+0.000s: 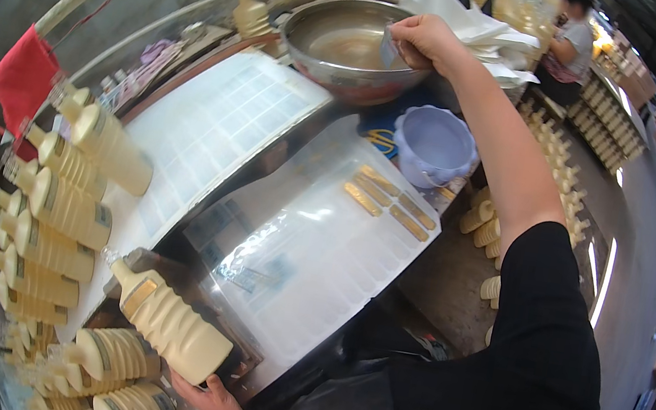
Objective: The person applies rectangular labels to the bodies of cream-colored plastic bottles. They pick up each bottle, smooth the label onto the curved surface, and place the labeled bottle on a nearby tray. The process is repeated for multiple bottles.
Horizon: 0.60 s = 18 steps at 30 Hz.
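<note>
In front of me a cream-coloured bottle (172, 326) with a ribbed body lies tilted, its neck toward the upper left and a gold label near its shoulder. My left hand (214, 403) grips the bottle at its base, the fingers partly hidden underneath. My right hand (427, 42) is stretched far forward over the rim of a wide metal basin (286, 29). Between its pinched fingers hangs a small translucent label (388, 48). Several gold labels (365, 197) lie on the white sheet (313, 245) between my arms.
Similar bottles (72, 205) stand in a row at left, more (121, 352) below them. A pale label sheet (233, 102) covers the slanted board. A lavender bucket (435, 149) sits by the basin, white paper (465, 22) behind. Another person (567, 50) is at the far right.
</note>
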Available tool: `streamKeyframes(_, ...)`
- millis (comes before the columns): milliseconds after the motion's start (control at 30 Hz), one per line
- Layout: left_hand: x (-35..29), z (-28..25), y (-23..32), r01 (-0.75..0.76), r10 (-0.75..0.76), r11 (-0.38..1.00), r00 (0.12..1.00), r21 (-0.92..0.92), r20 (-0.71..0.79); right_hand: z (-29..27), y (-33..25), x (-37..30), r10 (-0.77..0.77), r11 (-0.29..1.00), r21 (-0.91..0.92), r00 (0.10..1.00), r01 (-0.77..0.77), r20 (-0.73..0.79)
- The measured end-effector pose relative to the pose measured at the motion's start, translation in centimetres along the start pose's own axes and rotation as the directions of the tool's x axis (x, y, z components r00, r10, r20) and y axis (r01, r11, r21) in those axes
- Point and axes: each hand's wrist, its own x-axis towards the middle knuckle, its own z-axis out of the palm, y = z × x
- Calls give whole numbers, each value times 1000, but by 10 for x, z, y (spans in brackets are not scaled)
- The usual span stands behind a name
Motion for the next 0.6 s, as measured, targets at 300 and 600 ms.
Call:
streamKeyframes(300,1,-3,-4,17,-17,1000,1000,24,26,41,27,95,309,389,-921,940,12,143)
streamKeyframes(600,20,-5,-12,4,-7,997,999,76,37,13,-19,94,-400,210,-956,910,205,107)
